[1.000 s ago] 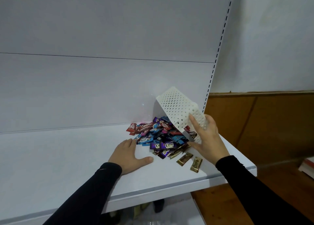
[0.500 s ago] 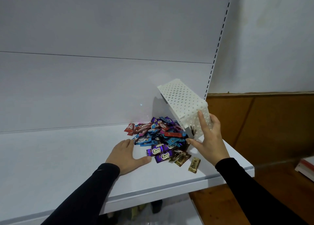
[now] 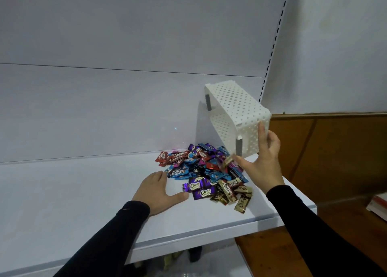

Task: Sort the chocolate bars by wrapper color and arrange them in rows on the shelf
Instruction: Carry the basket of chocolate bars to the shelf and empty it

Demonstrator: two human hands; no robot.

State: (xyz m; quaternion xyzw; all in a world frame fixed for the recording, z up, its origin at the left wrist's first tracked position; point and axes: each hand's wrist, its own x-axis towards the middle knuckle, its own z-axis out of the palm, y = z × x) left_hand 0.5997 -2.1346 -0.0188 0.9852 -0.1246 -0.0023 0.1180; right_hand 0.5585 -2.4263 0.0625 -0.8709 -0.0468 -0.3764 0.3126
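Lifted higher than a second ago, the white perforated basket [image 3: 238,117] now hangs tipped in the air above the pile of chocolate bars [image 3: 206,175], its open mouth facing down and left, and the pile has spread wider across the shelf [image 3: 73,195]. The left hand has barely shifted.

Left of the pile, the left hand [image 3: 156,192] lies flat on the shelf, palm down, its fingers [image 3: 155,177] straight and close together, the thumb stretched out toward the nearest purple bars and just short of them. The hand holds nothing.

The pile itself sits at the back right of the shelf, against the white rear panel. Red wrappers [image 3: 162,157] lie at its left rear edge, blue wrappers [image 3: 178,173] through the middle, purple wrappers [image 3: 202,190] at the front, and gold wrappers [image 3: 241,203] at the front right, one of them slightly apart from the heap. All colours are mixed; no rows are formed.

Right of the pile, the right hand [image 3: 265,162] grips the lower end of the basket, fingers reaching up its outer wall and thumb pointing left below the rim. One gold bar [image 3: 228,161] shows blurred just beside the thumb, under the basket mouth.
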